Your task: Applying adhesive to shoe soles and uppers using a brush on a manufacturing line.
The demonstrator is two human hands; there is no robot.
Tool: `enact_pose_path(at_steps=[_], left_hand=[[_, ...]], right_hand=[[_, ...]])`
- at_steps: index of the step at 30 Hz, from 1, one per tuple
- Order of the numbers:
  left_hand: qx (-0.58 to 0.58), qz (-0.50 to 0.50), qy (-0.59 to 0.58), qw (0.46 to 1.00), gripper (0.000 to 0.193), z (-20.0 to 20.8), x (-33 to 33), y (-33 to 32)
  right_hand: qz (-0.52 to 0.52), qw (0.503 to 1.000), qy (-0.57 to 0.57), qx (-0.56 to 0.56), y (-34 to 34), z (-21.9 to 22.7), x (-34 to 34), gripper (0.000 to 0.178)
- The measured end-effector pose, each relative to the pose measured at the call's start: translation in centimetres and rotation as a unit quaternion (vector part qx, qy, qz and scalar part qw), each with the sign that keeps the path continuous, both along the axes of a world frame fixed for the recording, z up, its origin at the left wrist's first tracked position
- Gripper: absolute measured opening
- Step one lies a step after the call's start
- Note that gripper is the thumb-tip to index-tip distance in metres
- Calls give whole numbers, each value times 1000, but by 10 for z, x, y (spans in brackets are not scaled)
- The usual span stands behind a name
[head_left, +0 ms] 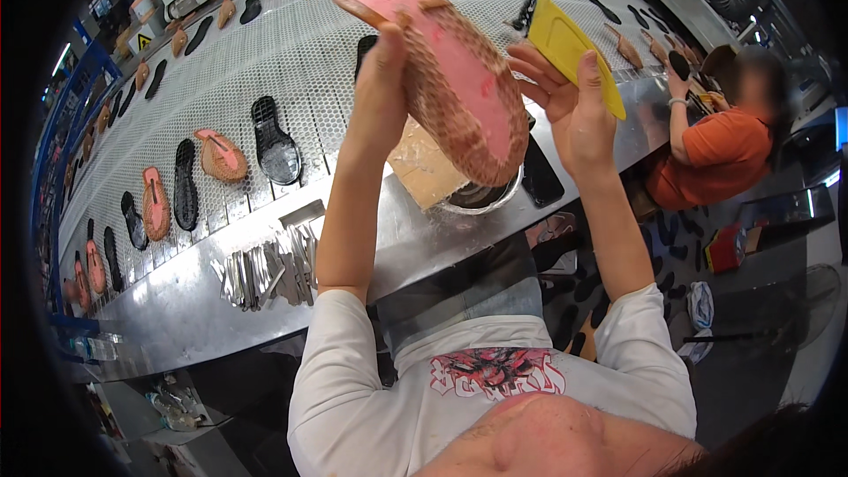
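Observation:
My left hand (385, 72) is closed around a woven brown shoe upper (508, 119), raised above the table's edge with its pink underside turned up. The thumb presses on the rim near its narrower end. In my right hand (580, 115) is a flat yellow-handled brush (570, 46), pinched by the handle between thumb and fingers. Its dark bristles point up and to the left, apart from the upper. Below the upper, a round bowl (486, 201) is partly hidden, beside a stained piece of cardboard (427, 163).
Black soles (276, 146) and brown-and-pink uppers (155, 203) line a white mesh conveyor (238, 79). Several metal strips (252, 278) lie on the steel edge (194, 318). A flat black object (541, 172) lies near the bowl. A co-worker in orange (724, 146) works at right.

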State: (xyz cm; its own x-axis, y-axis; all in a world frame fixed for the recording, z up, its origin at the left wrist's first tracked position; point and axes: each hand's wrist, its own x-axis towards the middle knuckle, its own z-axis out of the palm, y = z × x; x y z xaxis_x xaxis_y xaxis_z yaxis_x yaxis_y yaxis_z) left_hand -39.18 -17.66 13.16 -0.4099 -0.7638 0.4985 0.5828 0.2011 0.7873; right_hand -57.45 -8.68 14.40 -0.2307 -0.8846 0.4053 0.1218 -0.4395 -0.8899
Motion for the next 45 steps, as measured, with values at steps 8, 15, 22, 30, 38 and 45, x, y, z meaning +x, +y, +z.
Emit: enact_pose_path(at_steps=[8,15,22,30,38,45], left_hand=[[-55,56,25,997,91,-13,-23,27],[25,170,66,983,85,1,-6,12],[68,161,48,983,83,-23,-2,-7],[79,128,19,989,79,-34,8,-4],[83,107,1,991,76,-36,7,-11],[89,88,-12,992,73,-38,6,-20]], right_hand=[[22,997,-7,-68,25,2,42,70],[-29,993,-104,-37,38,-29,-16,47],[77,932,307,179,52,-72,-61,12],[158,870,466,36,16,-91,-46,16],[172,881,413,152,4,-107,-51,18],[178,917,247,257,7,-107,-42,20]])
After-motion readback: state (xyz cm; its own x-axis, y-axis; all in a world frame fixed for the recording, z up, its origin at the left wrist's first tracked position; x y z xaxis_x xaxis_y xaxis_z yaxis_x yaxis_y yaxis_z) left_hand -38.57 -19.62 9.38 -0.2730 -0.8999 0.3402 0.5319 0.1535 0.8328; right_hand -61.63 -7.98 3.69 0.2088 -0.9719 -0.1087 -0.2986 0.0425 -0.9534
